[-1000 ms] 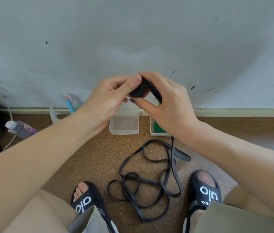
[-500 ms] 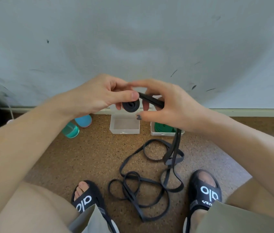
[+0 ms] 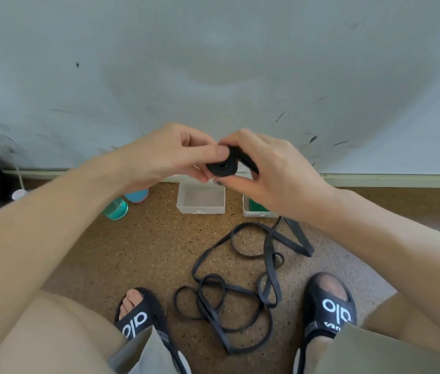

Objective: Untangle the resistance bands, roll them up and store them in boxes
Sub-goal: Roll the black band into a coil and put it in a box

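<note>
A pale, scuffed wall [image 3: 213, 63] runs down to a skirting strip, and below it is speckled cork-brown floor [image 3: 146, 252] where the person sits with a sandalled foot on either side of the work. Both hands are raised in front of the wall: the left hand [image 3: 164, 155] pinches a small, tight black roll [image 3: 222, 167] between thumb and fingers, and the right hand [image 3: 270, 168] curls round its other side, thumb underneath, feeding the band [image 3: 240, 292] on. The rest of that band hangs from the right hand and lies in loose loops on the floor between the feet, some loops crossing. By my reckoning, that crossing is the risk: pulled up fast, the slack could cinch into a knot and stall the rolling. The roll could also spring open if either pinch slackens, since it looks stretchy and wound tight. Against the skirting stand two boxes: one [image 3: 201, 198] empty, directly below the hands, and one [image 3: 258, 210] to its right with a green band [image 3: 256, 205] already coiled inside, half hidden by the right wrist. I count one black band, one green, two boxes, two sandals, and two round teal and blue things [image 3: 116, 209] to the left that I can't identify.
</note>
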The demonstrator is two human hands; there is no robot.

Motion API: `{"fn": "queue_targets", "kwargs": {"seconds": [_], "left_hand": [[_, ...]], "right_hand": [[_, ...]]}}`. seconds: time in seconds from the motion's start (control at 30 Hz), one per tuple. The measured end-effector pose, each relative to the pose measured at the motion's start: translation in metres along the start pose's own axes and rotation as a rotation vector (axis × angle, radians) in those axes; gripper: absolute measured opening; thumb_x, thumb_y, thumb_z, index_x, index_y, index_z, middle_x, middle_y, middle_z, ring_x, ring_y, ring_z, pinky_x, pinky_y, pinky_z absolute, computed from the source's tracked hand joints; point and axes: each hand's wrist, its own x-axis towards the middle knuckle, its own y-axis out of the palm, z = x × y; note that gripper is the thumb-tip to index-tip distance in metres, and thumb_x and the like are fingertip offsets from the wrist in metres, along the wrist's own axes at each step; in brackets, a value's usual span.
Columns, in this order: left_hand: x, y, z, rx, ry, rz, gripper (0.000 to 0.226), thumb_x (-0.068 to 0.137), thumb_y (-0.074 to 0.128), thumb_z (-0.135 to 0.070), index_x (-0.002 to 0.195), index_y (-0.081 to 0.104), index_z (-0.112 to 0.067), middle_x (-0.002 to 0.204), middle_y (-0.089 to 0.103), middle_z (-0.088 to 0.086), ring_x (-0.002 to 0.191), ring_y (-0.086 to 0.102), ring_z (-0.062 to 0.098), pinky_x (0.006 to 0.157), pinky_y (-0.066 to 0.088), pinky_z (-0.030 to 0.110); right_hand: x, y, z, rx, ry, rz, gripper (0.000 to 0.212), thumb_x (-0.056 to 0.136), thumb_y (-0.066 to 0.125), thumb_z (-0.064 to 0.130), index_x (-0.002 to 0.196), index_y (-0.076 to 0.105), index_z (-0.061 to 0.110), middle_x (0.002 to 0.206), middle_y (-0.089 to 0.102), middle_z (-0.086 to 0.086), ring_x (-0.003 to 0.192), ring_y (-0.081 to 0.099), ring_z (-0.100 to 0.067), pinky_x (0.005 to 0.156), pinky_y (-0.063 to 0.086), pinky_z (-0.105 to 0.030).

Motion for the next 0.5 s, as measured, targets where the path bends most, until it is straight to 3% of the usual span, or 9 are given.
{"fn": "queue_targets", "kwargs": {"seconds": [0.07,0.13,0.23,0.33,0.5], "left_hand": [[-0.003,-0.005,-0.003,0.156,-0.023,0.123,0.038,0.083,0.066,-0.041,0.107,0.076,-0.012,0.098,0.078,0.002,0.088,0.072,0.017,0.086,0.058,0.027],[-0.003,-0.004,-0.006,0.207,-0.006,0.127,0.036,0.083,0.065,-0.041,0.104,0.076,-0.014,0.088,0.077,-0.003,0.072,0.065,0.008,0.075,0.054,0.023],[-0.001,-0.003,-0.006,0.154,0.070,0.043,0.030,0.088,0.065,-0.036,0.103,0.075,-0.012,0.083,0.074,-0.003,0.071,0.059,0.007,0.069,0.050,0.020],[-0.002,-0.003,-0.005,0.127,0.123,-0.033,0.019,0.091,0.066,-0.028,0.096,0.073,-0.012,0.076,0.072,-0.008,0.070,0.060,0.004,0.069,0.050,0.016],[0.000,-0.002,-0.003,0.058,0.198,-0.199,0.019,0.085,0.068,-0.031,0.096,0.073,-0.016,0.079,0.074,-0.010,0.073,0.064,0.002,0.069,0.052,0.018]], "right_hand": [[-0.001,0.000,0.001,0.031,-0.047,0.096,0.037,0.095,0.065,0.037,0.121,0.060,0.011,0.099,0.065,0.004,0.075,0.052,-0.006,0.066,0.045,-0.018],[0.001,-0.001,0.002,0.076,-0.048,0.116,0.034,0.095,0.070,0.030,0.121,0.061,0.010,0.099,0.066,0.003,0.079,0.054,-0.005,0.068,0.044,-0.014],[0.005,-0.008,0.004,0.126,-0.004,0.067,0.040,0.090,0.077,0.026,0.124,0.061,0.013,0.099,0.066,0.011,0.083,0.059,0.004,0.072,0.045,-0.010],[0.007,-0.018,0.006,0.150,0.109,0.081,0.060,0.085,0.080,0.031,0.136,0.051,0.022,0.095,0.063,0.010,0.075,0.057,0.018,0.068,0.042,-0.007],[0.006,-0.029,0.005,0.112,0.102,0.091,0.061,0.084,0.079,0.038,0.138,0.050,0.031,0.075,0.056,0.006,0.066,0.054,-0.004,0.061,0.040,-0.016]]}}
